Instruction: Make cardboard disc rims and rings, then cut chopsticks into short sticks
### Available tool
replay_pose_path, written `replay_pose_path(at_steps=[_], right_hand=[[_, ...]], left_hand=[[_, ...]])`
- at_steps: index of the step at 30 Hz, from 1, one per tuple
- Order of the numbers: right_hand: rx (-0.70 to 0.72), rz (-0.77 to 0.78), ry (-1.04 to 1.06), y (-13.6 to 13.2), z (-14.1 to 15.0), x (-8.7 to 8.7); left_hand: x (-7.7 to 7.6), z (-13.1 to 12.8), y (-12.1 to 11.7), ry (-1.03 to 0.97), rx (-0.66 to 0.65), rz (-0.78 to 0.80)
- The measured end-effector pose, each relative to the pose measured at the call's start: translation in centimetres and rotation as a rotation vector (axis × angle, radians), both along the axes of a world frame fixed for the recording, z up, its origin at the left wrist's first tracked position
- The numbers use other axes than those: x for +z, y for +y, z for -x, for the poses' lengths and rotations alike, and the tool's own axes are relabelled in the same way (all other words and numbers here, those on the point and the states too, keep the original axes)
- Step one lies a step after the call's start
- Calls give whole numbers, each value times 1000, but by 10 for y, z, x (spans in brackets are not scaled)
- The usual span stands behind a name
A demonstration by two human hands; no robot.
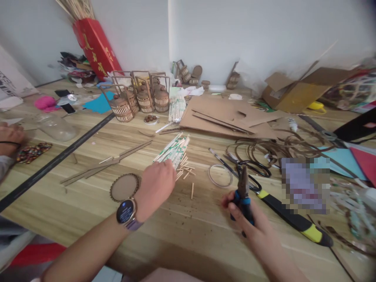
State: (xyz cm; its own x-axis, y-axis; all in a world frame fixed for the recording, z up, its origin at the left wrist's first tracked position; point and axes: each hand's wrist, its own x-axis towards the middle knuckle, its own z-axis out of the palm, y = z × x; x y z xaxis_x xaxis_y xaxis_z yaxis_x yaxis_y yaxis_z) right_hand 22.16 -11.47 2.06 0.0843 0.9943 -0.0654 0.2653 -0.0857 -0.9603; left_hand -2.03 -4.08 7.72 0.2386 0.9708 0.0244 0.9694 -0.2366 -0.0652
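My left hand (157, 184), with a watch on its wrist, is over the near end of a bunch of paper-wrapped sticks (173, 150), white with green print. Its fingers are curled down and what they hold, if anything, is hidden. My right hand (249, 219) is closed around the handles of pliers (243, 192), whose jaws point up. Between the hands lie several short cut wooden sticks (185, 166) and one lone stick (192, 190). Left of my left hand is a round cardboard disc (125, 187) with a braided rim. A metal ring (220, 175) lies near the pliers.
Scissors (255, 168), a black-and-yellow handled tool (293, 217) and coiled brown strips (255, 150) lie at right. Farther back are small woven baskets (145, 100), cardboard sheets (217, 113) and an open box (305, 88). Another person's hand (11, 139) rests at far left, near a jar (58, 127).
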Motion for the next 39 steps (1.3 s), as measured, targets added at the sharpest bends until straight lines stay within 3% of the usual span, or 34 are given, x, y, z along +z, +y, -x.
replay_pose_path(at_steps=[5, 9, 12, 17, 23, 29, 33, 36, 39], right_hand=[[-223, -13, 438, 9, 0, 5], [-444, 14, 525, 17, -3, 13], [-530, -17, 469, 19, -9, 17], [-542, -82, 437, 20, -15, 18], [-580, 7, 501, 19, -1, 12], [-487, 146, 414, 1, 35, 2], [-402, 133, 304, -12, 52, 1], [-300, 78, 227, -8, 49, 13], [-138, 17, 42, 3, 35, 36]], left_hand=[[6, -24, -43, -228, -298, 203], [-5, -37, -63, -341, -438, 376], [-13, -38, -63, -470, -448, 460], [-18, -34, -59, -561, -431, 540], [-26, -36, -61, -588, -381, 573], [-31, -38, -63, -729, -300, 593], [-34, -40, -68, -821, -308, 540], [-34, -41, -70, -906, -340, 509], [-31, -38, -64, -1065, -351, 509]])
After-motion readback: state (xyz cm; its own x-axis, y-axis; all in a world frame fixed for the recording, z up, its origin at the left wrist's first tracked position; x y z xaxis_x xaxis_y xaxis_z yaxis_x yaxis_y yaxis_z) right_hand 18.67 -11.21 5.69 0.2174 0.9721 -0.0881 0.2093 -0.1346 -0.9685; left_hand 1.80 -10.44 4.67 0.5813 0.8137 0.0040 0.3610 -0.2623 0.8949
